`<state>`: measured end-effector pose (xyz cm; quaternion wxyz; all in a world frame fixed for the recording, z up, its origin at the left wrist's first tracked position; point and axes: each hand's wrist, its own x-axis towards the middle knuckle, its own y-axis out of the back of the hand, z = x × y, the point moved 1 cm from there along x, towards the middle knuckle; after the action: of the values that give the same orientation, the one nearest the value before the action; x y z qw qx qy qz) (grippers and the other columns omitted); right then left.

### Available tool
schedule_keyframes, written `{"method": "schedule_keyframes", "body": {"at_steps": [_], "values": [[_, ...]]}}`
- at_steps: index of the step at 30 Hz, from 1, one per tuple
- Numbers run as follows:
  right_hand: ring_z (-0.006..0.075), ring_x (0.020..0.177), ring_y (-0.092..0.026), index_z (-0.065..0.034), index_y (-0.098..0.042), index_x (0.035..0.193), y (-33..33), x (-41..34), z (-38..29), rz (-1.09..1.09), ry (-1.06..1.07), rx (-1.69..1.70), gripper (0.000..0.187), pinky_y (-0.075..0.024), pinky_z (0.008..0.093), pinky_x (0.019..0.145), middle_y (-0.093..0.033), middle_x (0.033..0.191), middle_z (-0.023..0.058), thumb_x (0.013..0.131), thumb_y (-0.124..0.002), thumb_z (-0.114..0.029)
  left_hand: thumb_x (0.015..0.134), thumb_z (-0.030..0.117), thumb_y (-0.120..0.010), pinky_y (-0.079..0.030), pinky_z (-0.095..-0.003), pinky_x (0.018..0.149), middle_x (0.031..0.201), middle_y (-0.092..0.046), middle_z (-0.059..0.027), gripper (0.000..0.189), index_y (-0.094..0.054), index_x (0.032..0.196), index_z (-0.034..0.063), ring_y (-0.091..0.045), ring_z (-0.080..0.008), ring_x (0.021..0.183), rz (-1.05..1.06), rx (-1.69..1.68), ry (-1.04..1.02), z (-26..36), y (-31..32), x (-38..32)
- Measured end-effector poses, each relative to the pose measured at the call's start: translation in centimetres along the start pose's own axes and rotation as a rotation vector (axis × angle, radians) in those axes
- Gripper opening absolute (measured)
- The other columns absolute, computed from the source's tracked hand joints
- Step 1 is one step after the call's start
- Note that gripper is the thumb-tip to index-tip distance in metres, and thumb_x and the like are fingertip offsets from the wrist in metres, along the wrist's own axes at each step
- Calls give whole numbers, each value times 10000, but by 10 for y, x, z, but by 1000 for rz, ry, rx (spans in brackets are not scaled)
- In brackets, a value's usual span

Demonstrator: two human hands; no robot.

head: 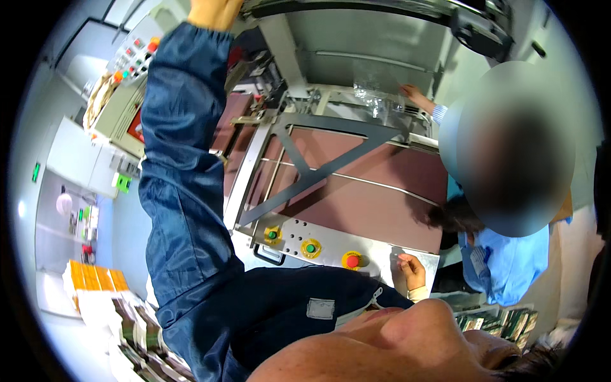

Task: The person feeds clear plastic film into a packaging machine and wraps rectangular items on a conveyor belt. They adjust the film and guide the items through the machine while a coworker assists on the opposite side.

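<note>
My left arm in a dark blue sleeve reaches up. My left hand (215,13) is cut off by the top edge beside a black bar (348,6), and its fingers are out of sight. My right hand (413,272), fingers curled, is over the right end of a metal control panel (329,238). No object shows in it, though its palm side is hidden. On the panel are a red emergency button (352,260) and two green buttons (310,248). Behind lies a machine's brownish-pink bed (377,205), crossed by a grey angled metal frame (329,167).
To the right stands a co-worker in light blue clothing (510,267), whose hand (417,98) is at a clear plastic film (374,90). A control cabinet (114,122) with several buttons stands at the left. Trays of dark packs (510,322) sit low on the right.
</note>
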<state>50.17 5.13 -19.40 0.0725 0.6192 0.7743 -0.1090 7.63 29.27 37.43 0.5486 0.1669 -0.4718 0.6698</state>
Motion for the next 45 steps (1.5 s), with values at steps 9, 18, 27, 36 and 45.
{"method": "schedule_keyframes", "body": {"at_steps": [9,18,27,36,45], "values": [[147,928,-609,-16,-573,1154,-27,32,-5,-140,58,-15,246,-492,261,805,-620,1098,68,925,-551,-106,909,311,-540,-486,-319,517,763,-618,-152,267,-514,806,66,-600,-217,577,-54,184,86,18,-1,16],[118,897,-591,-8,-584,1099,-39,18,-4,-55,40,14,211,-475,252,820,-624,1000,39,894,-536,-12,897,276,-582,-478,-233,493,696,-599,-70,220,-526,768,106,-567,-147,544,-71,135,109,19,1,8],[110,859,-594,3,-586,1094,-41,11,-1,-46,37,7,213,-471,238,788,-629,967,38,888,-534,-12,926,263,-549,-482,-252,506,725,-580,-86,230,-506,814,66,-544,-159,564,-33,98,160,16,3,4],[143,886,-614,7,-566,1137,-36,14,9,-94,89,-70,229,-501,257,767,-627,1075,78,929,-527,-79,947,307,-489,-471,-289,513,745,-617,-127,296,-520,877,22,-578,-186,567,-90,89,194,7,8,9],[126,861,-604,-2,-575,1128,-39,9,8,-65,45,8,224,-495,254,762,-630,1055,67,925,-538,-91,941,320,-500,-479,-298,516,737,-611,-122,323,-530,877,5,-574,-188,557,-95,62,216,2,10,10]]}}
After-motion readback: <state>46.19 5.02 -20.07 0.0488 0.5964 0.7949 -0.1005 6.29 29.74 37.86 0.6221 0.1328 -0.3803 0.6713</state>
